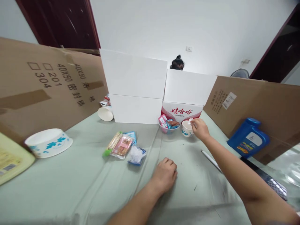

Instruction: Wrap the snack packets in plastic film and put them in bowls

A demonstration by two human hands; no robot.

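Observation:
My right hand reaches forward, its fingers pinched on a small white piece, perhaps paper or plastic, at the rim of a paper cup with blue leaf prints. Left of that cup stands a clear plastic bowl holding several wrapped snack packets. My left hand rests on the table with its fingers curled in; nothing shows in it, though the palm is hidden. Nearest to it lie a blue-and-white packet, a pink snack pack and a bundle of wooden sticks with a green end.
White box panels and brown cardboard wall the table's back and sides. A large paper bowl and a yellow jug stand left, a tipped paper cup behind. At right are a blue bottle, a pen-like stick and a phone-like dark slab. A person's head shows behind.

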